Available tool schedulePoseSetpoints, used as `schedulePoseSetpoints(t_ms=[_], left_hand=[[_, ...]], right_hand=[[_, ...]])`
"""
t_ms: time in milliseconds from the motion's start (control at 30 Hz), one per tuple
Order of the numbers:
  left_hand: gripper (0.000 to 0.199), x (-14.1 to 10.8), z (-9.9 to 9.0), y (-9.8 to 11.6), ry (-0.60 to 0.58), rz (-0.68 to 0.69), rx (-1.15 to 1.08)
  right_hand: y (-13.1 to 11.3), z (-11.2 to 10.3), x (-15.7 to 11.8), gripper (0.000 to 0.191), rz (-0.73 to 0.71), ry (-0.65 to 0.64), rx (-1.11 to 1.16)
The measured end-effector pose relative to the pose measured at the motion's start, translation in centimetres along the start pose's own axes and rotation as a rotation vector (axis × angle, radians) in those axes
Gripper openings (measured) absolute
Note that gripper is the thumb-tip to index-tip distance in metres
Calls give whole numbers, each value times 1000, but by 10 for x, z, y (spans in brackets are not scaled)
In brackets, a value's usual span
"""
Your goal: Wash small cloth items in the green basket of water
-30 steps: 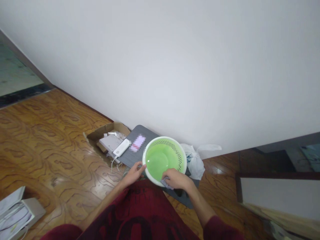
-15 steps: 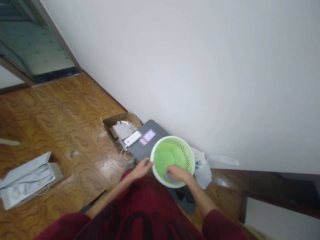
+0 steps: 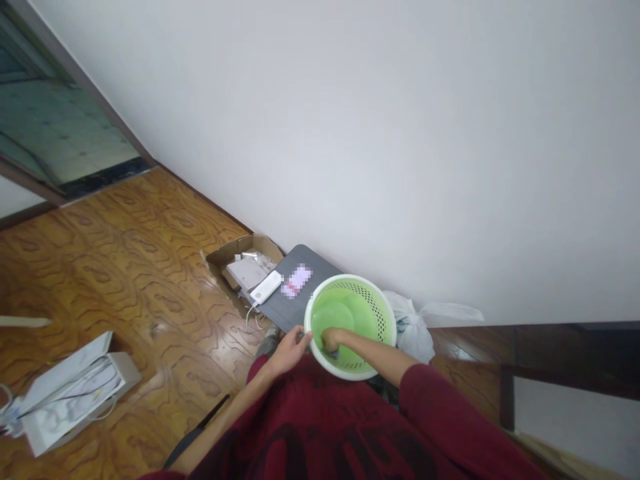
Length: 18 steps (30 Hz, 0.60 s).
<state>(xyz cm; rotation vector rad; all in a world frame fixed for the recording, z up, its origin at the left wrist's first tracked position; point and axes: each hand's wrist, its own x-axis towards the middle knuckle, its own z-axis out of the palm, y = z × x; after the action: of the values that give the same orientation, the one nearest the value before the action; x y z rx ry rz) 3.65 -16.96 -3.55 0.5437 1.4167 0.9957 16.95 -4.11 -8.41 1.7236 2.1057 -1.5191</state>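
Note:
A green basket (image 3: 367, 317) with a white rim and perforated sides rests at the near end of a narrow grey board. My left hand (image 3: 293, 350) is closed on the left edge of its rim, the thumb at the rim. Inside the basket, low on its near left side, my right hand (image 3: 333, 339) has its fingers curled round a small greyish cloth (image 3: 334, 353), which is mostly hidden by the hand.
On the grey board (image 3: 283, 310) lie a white power strip (image 3: 267, 288) and a blurred-out phone-like object (image 3: 297, 281). A cardboard box (image 3: 227, 253) stands left, a white plastic bag (image 3: 415, 337) right. An open white box (image 3: 75, 400) is on the floor. A wall rises behind.
My right hand has moved left and deeper within the basket with the cloth. My left hand stays at the rim. The camera view has shifted slightly.

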Motion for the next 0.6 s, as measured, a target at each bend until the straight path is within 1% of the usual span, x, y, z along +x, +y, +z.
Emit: schedulePoseSetpoints(t_ms=[100, 167, 200, 233, 300, 367, 500, 533, 600], left_hand=[[63, -1, -2, 3, -31, -26, 4], [63, 0, -6, 6, -49, -35, 49], [64, 0, -7, 7, -55, -27, 78], [64, 1, -9, 9, -57, -13, 106], [64, 2, -12, 11, -62, 13, 144], [62, 3, -13, 14, -71, 17, 142], [59, 2, -13, 16, -76, -38, 120], [58, 2, -13, 16, -76, -51, 120], [58, 2, -14, 16, -79, -67, 124]], right_hand=[[-8, 2, 13, 37, -37, -120, 49], [-12, 0, 25, 28, 9, -190, 116], [-13, -3, 31, 23, 37, -209, 174], [-15, -6, 38, 20, 55, -201, 245], [-18, -13, 50, 17, 54, -112, 381], [-18, -20, 60, 17, 45, -3, 449], [-17, -27, 65, 21, 137, 138, 476], [-17, -27, 64, 22, 135, 164, 461], [-20, -25, 61, 20, 40, 204, 391]])
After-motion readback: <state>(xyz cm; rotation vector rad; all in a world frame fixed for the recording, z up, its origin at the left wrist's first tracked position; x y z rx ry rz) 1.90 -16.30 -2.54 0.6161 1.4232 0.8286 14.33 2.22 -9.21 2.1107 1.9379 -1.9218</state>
